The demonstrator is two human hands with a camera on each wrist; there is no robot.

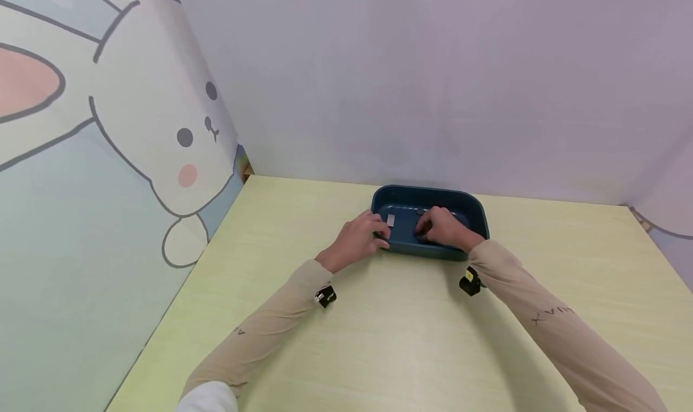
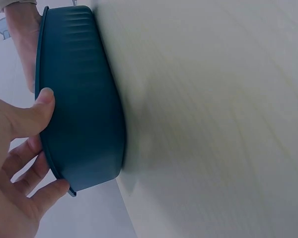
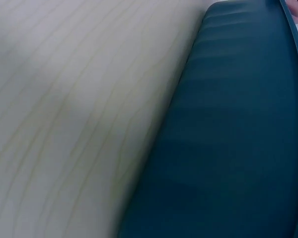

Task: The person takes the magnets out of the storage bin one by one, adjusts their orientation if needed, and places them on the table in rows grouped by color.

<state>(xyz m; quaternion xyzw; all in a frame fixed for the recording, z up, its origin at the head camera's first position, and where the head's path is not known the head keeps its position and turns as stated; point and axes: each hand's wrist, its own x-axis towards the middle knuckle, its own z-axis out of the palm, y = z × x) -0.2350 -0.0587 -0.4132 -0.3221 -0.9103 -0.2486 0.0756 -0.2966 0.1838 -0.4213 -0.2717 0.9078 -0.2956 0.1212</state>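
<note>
A dark blue plastic tray (image 1: 433,251) with raised walls sits on the table. My left hand (image 1: 361,239) holds its near left corner. In the left wrist view the thumb (image 2: 45,106) presses the rim and the fingers spread along the end. My right hand (image 1: 445,227) reaches over the near wall, fingers curled down, pinching a small dark piece (image 1: 420,237) at the tray floor; its kind is too small to tell. A small pale rectangular piece (image 1: 390,220) lies by the left hand, and another dark piece (image 1: 420,212) lies behind the right fingers. The right wrist view shows mostly tray wall (image 3: 228,134).
The pale wood-grain table (image 1: 379,334) stretches in front of the tray and to both sides. A plain light wall (image 1: 422,99) rises close behind the tray. A wall with a cartoon rabbit (image 1: 157,141) stands along the left edge.
</note>
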